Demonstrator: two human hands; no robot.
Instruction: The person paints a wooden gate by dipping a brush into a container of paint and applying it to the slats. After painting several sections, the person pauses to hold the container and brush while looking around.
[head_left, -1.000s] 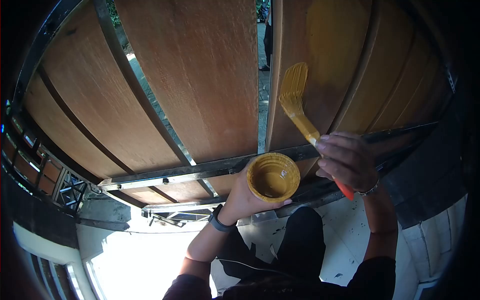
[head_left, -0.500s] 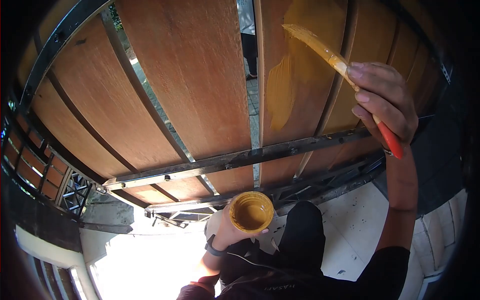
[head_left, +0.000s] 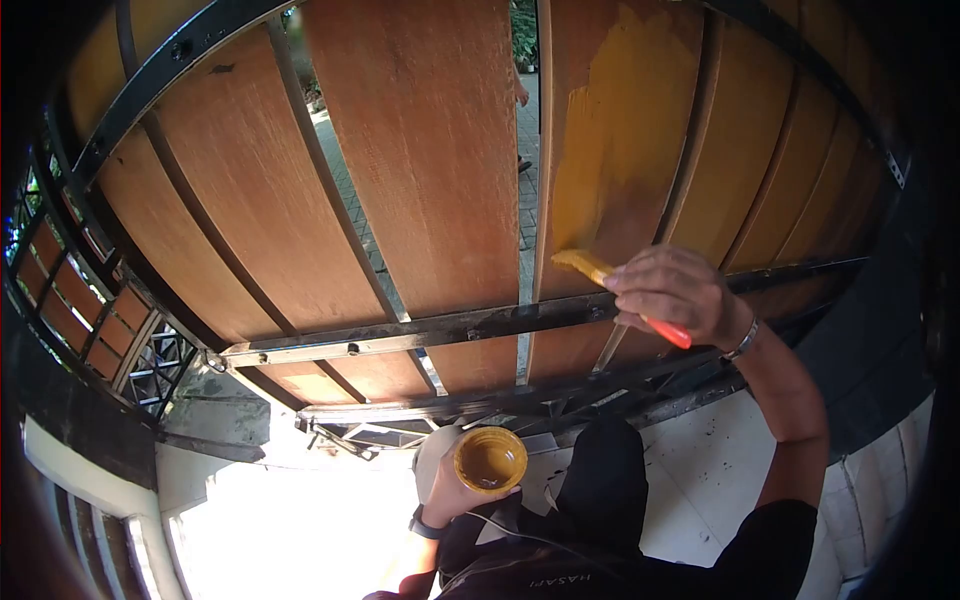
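My right hand grips a paintbrush with a red-tipped handle. Its bristles, coated in yellow-brown paint, are at the lower left part of a wooden slat. Wet paint covers much of that slat; a strip along its left edge and its lower part show reddish-brown wood. Down in front of my body, my left hand is wrapped round a paint cup. The same yellow-brown paint sits inside the cup and smears its rim.
Bare reddish slats stand left of the painted one, coated slats to its right. A black metal crossbar runs below them. My knee is near the gate's bottom. White floor tiles carry dark spots.
My right hand has moved down and left with the paintbrush, from the slat's upper part to its lower left. Paint now covers more of the slat's left side. The cup stays low.
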